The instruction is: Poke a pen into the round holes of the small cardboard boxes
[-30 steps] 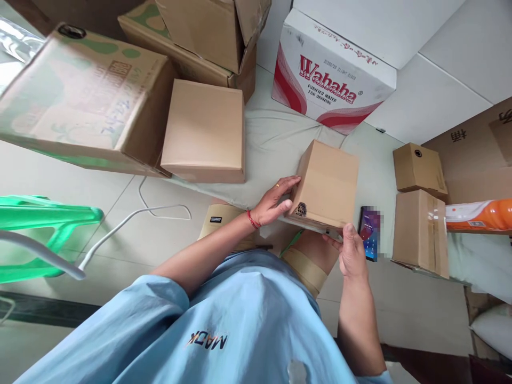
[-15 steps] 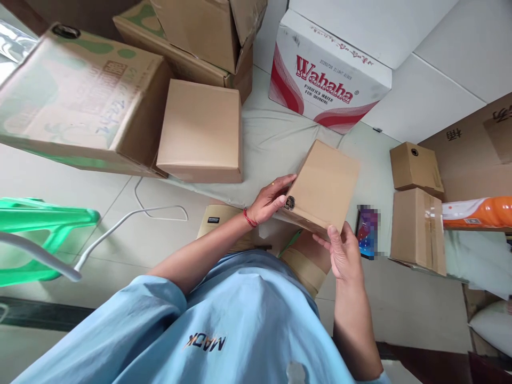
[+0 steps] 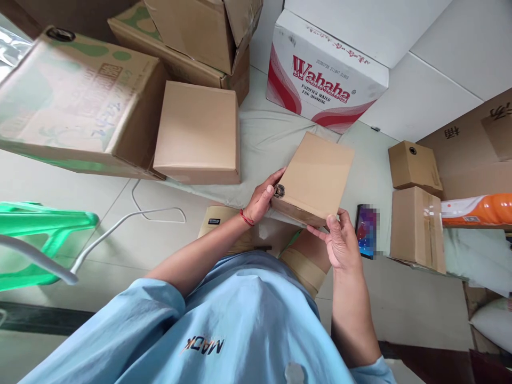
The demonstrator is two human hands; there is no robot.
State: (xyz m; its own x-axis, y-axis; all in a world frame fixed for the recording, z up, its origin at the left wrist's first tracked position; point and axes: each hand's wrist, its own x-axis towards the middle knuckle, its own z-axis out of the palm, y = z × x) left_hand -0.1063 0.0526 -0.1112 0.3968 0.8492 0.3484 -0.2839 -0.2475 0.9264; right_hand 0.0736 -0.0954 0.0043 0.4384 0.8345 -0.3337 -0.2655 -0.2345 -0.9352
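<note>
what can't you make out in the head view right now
In the head view:
Held box: underside hidden, facing away from the camera.
Left hand: some fingers hidden behind the box.
Phone: screen partly covered by pixelated blocks.
Orange-and-white bottle: right end cut off by the picture's edge.

Phone (image 3: 363, 232) noted in front of the Wahaha carton (image 3: 326, 74); orange-and-white cylinder (image 3: 476, 209) seen to its right, green stool (image 3: 60, 217) to its far left.
</note>
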